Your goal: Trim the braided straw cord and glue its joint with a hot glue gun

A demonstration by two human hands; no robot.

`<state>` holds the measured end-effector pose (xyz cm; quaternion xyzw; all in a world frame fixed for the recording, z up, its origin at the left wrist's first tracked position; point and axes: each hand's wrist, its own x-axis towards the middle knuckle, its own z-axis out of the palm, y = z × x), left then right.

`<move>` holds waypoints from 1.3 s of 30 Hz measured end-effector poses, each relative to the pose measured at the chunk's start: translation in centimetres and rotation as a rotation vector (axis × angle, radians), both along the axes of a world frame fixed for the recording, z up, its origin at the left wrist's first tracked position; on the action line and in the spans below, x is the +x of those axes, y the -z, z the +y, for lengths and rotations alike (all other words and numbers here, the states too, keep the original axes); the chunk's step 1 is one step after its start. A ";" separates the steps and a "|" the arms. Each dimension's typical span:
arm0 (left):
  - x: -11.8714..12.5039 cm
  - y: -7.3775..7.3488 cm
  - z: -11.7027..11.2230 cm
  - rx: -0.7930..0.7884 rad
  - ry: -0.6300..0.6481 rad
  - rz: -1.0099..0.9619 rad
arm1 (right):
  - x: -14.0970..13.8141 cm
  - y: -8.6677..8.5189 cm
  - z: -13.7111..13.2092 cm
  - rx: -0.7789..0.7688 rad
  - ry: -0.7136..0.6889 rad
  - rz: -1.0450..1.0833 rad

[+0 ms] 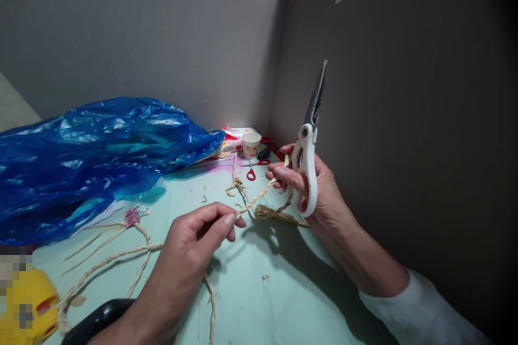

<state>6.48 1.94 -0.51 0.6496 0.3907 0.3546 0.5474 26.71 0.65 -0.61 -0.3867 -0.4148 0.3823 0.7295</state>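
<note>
My left hand [198, 242] pinches a braided straw cord [259, 197] between thumb and fingertips. The cord runs up to the right, where the thumb and fingers of my right hand [315, 178] grip it too. White-handled scissors [308, 167] hang in that same right hand, blades pointing up and closed or nearly so. More cord trails from beneath my left hand, one length looping left and another going down toward the front edge. Behind the held stretch lie a knotted straw piece [238, 186] and a dry straw bundle [269, 213].
A blue plastic bag [101, 145] covers the back left. A pink binder clip [131, 216] grips cord ends. Small red-handled scissors [251, 173], a paper cup [251, 143] and a red-white packet [231, 139] sit near the corner. At the front left is a yellow object [34, 296].
</note>
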 end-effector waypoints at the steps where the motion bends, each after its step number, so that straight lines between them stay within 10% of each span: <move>1: 0.0 0.0 0.0 0.015 -0.014 0.012 | 0.0 0.0 0.0 0.004 0.001 0.001; 11: 0.0 0.3 -0.7 0.269 -0.042 0.087 | 0.0 0.0 0.3 -0.008 0.075 -0.013; 39: 0.0 -0.9 -0.7 -0.051 0.034 0.050 | -1.3 -0.6 -0.9 -0.115 0.047 -0.125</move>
